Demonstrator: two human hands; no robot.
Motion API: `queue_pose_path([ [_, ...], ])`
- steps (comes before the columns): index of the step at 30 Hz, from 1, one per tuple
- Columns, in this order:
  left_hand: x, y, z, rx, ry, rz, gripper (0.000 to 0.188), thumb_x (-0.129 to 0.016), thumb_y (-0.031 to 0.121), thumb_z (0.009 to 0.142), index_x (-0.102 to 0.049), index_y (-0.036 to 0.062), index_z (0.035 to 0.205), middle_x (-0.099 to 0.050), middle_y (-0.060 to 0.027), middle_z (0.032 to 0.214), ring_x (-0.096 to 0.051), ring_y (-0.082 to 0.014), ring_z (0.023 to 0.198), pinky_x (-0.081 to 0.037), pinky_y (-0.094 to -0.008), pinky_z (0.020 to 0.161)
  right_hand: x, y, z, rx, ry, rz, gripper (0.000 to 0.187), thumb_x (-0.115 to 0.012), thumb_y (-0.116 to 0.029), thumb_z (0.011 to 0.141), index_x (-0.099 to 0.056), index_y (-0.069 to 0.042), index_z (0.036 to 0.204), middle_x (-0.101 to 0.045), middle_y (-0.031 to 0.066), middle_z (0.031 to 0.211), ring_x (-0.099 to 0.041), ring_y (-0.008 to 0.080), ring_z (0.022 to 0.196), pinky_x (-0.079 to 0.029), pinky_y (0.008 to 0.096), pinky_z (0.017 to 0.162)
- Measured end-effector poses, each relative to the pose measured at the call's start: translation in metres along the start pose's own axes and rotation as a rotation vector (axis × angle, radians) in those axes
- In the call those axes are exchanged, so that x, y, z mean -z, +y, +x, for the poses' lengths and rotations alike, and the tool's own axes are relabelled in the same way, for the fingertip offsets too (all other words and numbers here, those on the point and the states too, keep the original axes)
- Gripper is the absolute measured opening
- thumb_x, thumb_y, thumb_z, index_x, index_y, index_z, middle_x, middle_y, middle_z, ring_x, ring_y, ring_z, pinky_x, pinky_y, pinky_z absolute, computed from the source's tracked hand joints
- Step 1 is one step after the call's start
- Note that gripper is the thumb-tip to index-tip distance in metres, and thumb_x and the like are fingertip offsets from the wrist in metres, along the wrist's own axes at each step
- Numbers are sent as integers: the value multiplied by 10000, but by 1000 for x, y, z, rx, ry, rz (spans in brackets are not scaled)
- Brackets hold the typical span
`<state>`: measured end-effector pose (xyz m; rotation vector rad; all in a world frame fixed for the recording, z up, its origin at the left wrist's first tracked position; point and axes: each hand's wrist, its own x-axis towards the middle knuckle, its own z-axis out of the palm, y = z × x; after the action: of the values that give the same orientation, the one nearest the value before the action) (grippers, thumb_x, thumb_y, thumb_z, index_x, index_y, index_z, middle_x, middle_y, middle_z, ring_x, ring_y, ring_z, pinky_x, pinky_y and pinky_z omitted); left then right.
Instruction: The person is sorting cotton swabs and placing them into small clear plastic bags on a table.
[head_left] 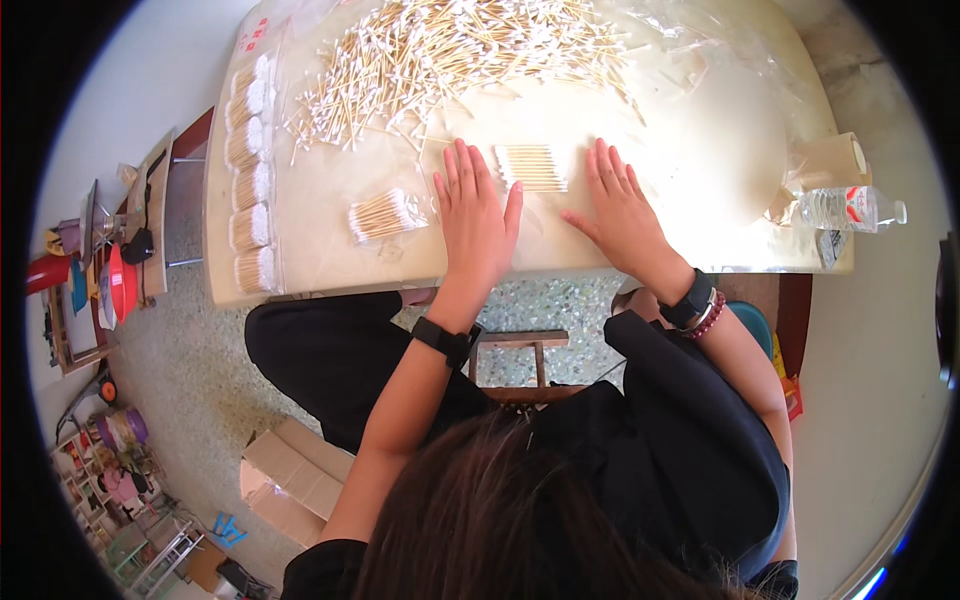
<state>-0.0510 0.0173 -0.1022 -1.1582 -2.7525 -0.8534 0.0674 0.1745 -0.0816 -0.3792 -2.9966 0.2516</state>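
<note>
A row of cotton swabs lies side by side on the table, white tips at both ends. My left hand rests flat to its left, fingers stretched away from me and thumb out toward the row. On the other side of the row my right hand lies with fingers extended and thumb pointing inward. Neither hand holds anything. Left of my left hand sits a small bundle of swabs that looks wrapped in clear film. A large loose heap of swabs covers the far part of the table.
Several packed swab bundles stand in a column along the left table edge. On the right are a clear water bottle and a cardboard roll. An open cardboard box stands on the floor at lower left.
</note>
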Motion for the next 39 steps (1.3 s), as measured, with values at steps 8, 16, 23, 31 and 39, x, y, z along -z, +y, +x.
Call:
queue_pose_path([
  [8, -3, 5, 4, -43, -40, 227, 784, -474, 546, 882, -271, 26, 1434, -74, -263, 1507, -27, -406, 1405, -22, -592, 1085, -14, -5, 15, 29, 48, -125, 976, -464, -685, 791, -248, 31, 1418, -212, 228, 1484, -201, 350, 1388, -218, 472, 1104],
  [16, -8, 1, 2, -46, -73, 215, 799, -462, 536, 889, -214, 26, 1451, -68, -256, 1511, -25, -395, 1408, -9, -582, 1090, -17, -16, 18, 6, -16, -126, 1019, -487, -673, 786, -185, 60, 1425, -155, 225, 1500, -137, 347, 1402, -155, 462, 1126],
  [23, 3, 8, 0, -8, -22, 207, 748, -471, 474, 898, -233, 8, 1432, -111, -269, 1493, -73, -405, 1394, -46, -569, 1092, -16, -12, 23, 29, -20, -129, 1033, -453, -702, 787, -198, 74, 1419, -166, 246, 1494, -145, 352, 1404, -162, 490, 1117],
  [31, 50, 98, -34, -115, -1064, -1067, 263, -437, 57, 835, -575, -11, 1049, -601, -152, 1007, -571, -248, 994, -424, -367, 923, 48, 53, 67, 148, -450, 15, 823, -569, -368, 884, -114, 34, 1439, -193, 270, 1473, -223, 364, 1372, -246, 409, 1115],
  [39, 19, 232, 5, -71, -1841, -1862, 263, -431, 118, 908, -589, -30, 1058, -622, -142, 1091, -584, -225, 1058, -472, -356, 890, 109, -6, 200, 352, -357, -42, 621, -553, -262, 894, -281, -87, 1425, -601, 257, 1062, -587, 384, 977, -460, 440, 868],
])
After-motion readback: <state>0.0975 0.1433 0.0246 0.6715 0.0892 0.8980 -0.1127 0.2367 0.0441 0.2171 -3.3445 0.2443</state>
